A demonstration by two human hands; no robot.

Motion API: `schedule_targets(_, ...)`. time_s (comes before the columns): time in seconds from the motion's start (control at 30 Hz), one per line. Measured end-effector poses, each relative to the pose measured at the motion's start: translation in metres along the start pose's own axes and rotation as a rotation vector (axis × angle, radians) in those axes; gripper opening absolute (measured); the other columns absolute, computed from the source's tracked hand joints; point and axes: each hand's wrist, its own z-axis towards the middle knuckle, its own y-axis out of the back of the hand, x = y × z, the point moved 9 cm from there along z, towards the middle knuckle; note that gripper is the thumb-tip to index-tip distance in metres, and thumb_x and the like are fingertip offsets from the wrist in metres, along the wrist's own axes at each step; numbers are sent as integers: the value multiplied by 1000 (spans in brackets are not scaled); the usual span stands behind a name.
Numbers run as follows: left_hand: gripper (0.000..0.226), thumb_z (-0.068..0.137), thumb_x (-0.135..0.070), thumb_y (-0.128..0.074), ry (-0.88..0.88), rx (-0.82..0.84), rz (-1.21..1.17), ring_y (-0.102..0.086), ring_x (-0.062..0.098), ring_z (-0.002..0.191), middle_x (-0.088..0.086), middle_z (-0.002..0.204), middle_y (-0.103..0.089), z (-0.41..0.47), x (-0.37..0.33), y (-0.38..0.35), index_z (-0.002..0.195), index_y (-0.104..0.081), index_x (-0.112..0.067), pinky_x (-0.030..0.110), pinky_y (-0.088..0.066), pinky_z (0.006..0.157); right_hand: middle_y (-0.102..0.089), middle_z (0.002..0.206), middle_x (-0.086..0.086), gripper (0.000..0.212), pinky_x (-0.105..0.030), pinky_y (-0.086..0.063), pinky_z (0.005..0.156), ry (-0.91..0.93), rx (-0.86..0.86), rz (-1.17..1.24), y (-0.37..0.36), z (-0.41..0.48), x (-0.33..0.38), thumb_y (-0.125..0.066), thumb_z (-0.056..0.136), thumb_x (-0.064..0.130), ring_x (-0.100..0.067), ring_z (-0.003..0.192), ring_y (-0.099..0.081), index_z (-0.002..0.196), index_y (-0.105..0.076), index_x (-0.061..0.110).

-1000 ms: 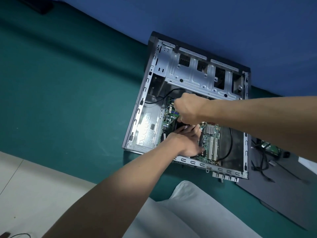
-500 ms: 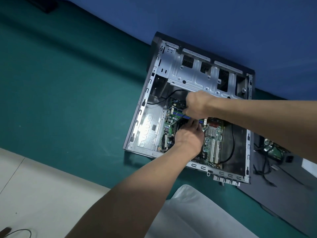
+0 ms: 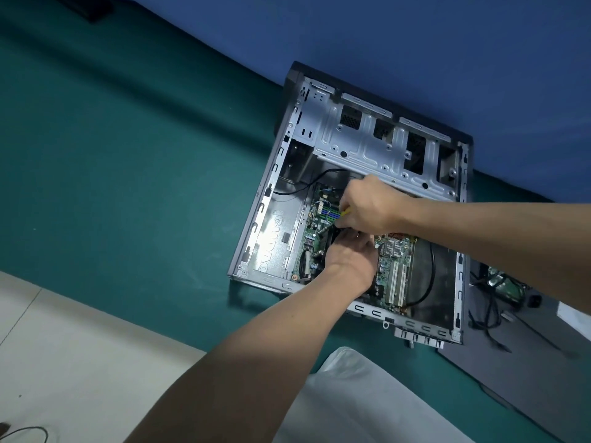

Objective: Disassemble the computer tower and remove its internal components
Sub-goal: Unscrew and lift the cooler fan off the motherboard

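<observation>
Right hand (image 3: 367,206) grips a yellow tool (image 3: 345,212); left hand (image 3: 350,255) touches the black cooler (image 3: 336,236), grip unclear, inside the centre-right tower (image 3: 351,139).

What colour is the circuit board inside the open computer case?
Green. The circuit board shows best in the head view, the only one.

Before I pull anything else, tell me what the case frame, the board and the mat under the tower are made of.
Case frame: bare sheet metal, likely steel; dull silver, with stamped holes and folded edges.
Board: green circuit board, probably fibreglass laminate; soldered parts and white slots on it.
Mat: teal, matte, with a soft fold; looks like fabric or felt, but I cannot be sure.
</observation>
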Motion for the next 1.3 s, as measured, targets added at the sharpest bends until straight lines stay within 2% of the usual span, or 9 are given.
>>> schedule_targets(0.2,69,88,-6,-57,-25,33,-31,-11,22,144,6,158,-15,2,0,-5,149,-26,-6,38,-13,120,-47,62,-7,19,-18,-20,32,-620,225,764,-33,-15,-35,-37,101,13,-10,43,-26,92,-51,3)
schedule_targets(0.37,57,92,-4,-50,10,-13,-101,-27,21,138,4,152,-28,-1,2,0,146,-33,-5,34,-26,115,-54,69,-8,27,-26,-40,47,-139,81,-53,1,3,-4,-47,97,20,-16,54,-47,74,-54,7)
schedule_targets(0.5,35,95,-1,-40,28,46,-122,-55,22,103,9,127,-55,-2,2,-2,128,-53,-5,29,-45,78,-52,59,-3,39,-27,-37,39,331,1,-726,-6,-7,37,-37,101,28,-15,48,-52,68,-46,8)
schedule_targets(0.57,38,98,-4,-38,-9,75,-121,-53,27,116,11,135,-52,-1,-2,-6,134,-49,-3,35,-45,91,-46,53,-1,44,-26,-33,36,398,-36,-768,-4,-6,45,-37,101,25,-14,44,-48,60,-37,8)
schedule_targets(0.77,41,94,-6,-46,32,-25,-131,-32,28,136,10,147,-37,1,2,1,135,-49,-4,42,-25,115,-53,56,-6,35,-25,-41,40,-85,-53,128,8,6,7,-68,87,23,-18,47,-49,61,-51,6)
schedule_targets(0.93,46,86,-5,-57,-21,-44,32,-30,26,135,8,144,-38,3,-4,2,132,-51,-7,42,-29,114,-47,59,-7,27,-15,-25,32,-577,122,712,-25,-11,-28,-42,98,9,-12,45,-35,76,-54,1)
schedule_targets(1.07,48,92,0,-47,-37,-9,-29,-40,27,131,8,147,-38,0,-6,2,140,-43,-7,38,-38,106,-51,62,-5,33,-24,-33,40,-233,10,113,-4,-2,-8,-53,93,16,-16,52,-46,62,-48,9)
schedule_targets(1.2,37,97,-3,-35,32,38,-108,-53,24,84,7,116,-57,-2,0,4,129,-51,-12,31,-42,68,-47,53,-2,39,-24,-31,39,220,-11,-505,-9,-11,24,-47,92,14,-17,47,-50,55,-35,12)
schedule_targets(1.3,35,99,-10,-42,-2,58,-73,-52,22,85,3,118,-56,-4,-3,2,132,-52,-19,30,-43,67,-59,65,-3,37,-25,-44,45,376,5,-693,-13,-14,30,-42,100,23,-18,57,-59,68,-50,6)
